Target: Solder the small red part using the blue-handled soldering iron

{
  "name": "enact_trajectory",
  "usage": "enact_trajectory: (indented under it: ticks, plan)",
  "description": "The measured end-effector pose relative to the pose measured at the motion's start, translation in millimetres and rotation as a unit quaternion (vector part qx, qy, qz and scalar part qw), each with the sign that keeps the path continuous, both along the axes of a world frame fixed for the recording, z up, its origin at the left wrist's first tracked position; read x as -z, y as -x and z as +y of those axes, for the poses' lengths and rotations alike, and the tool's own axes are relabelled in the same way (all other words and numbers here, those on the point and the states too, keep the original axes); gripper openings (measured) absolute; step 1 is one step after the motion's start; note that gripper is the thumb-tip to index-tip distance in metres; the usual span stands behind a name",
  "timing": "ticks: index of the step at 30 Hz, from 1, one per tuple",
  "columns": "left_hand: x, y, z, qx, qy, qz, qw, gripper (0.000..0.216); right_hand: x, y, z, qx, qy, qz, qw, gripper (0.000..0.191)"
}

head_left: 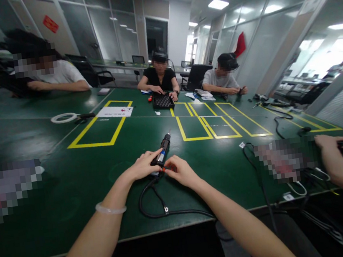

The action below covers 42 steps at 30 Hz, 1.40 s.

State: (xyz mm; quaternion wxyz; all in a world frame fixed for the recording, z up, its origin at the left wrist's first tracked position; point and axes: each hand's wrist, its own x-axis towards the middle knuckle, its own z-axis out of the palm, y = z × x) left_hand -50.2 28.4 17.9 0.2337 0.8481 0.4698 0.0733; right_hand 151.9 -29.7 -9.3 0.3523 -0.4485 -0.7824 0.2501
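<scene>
Black against green: gripping the tool (pixel 163 150) with the left hand (pixel 143 166), fingers curled over its barrel, tip pointing far. Pinching its red near end with the right hand (pixel 180 171), fingers narrowed. Resting it on the counter (pixel 72 192), near middle, cable (pixel 150 210) looping nearer. Working well apart from a co-worker's hand (pixel 331 145) at right.

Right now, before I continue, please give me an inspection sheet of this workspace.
Surface: green table with yellow taped rectangles.
Job's things: black tool, tip pointing away.
Clutter: white ring, paper sheet, black tray.
Hands: left hand grips the black tool; right hand has fingertips at its orange part.
Cables: black cable loops near the table edge; more cables at right.
Surroundings: three people seated opposite; co-worker's hands at right; glass walls.
</scene>
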Motion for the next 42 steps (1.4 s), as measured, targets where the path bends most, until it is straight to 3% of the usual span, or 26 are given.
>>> enact_trajectory:
  ticks: [6,10,14,21,28,36,42]
  plan:
    - [-3.0,3.7,-2.4,-0.005,-0.012,0.026,1.0,0.078,-7.9,12.3,-28.4,0.027,-0.043,-0.135,0.99,0.029]
    - [2.2,6.7,-0.1,0.0,-0.02,0.024,1.0,0.077,-14.4,21.5,-44.6,0.023,-0.111,-0.213,0.97,0.039]
    - [0.8,7.4,-0.4,0.008,-0.02,0.026,0.999,0.076,-13.4,31.4,-51.7,-0.002,-0.192,-0.288,0.938,0.042]
    - [-2.5,9.0,-1.6,0.01,-0.015,0.027,0.999,0.073,0.6,42.3,-46.8,0.017,-0.265,-0.312,0.912,0.033]
    - [2.9,6.1,2.8,-0.003,0.014,-0.008,1.0,0.057,6.2,54.4,-40.8,0.056,-0.273,-0.354,0.893,0.036]
    - [22.3,7.9,14.2,0.017,-0.05,-0.068,0.996,0.055,2.7,64.6,-39.1,0.056,-0.223,-0.365,0.902,0.035]
    - [17.7,10.2,15.2,-0.079,-0.05,-0.109,0.99,0.06,1.1,44.7,-31.3,0.049,-0.187,-0.337,0.922,0.034]
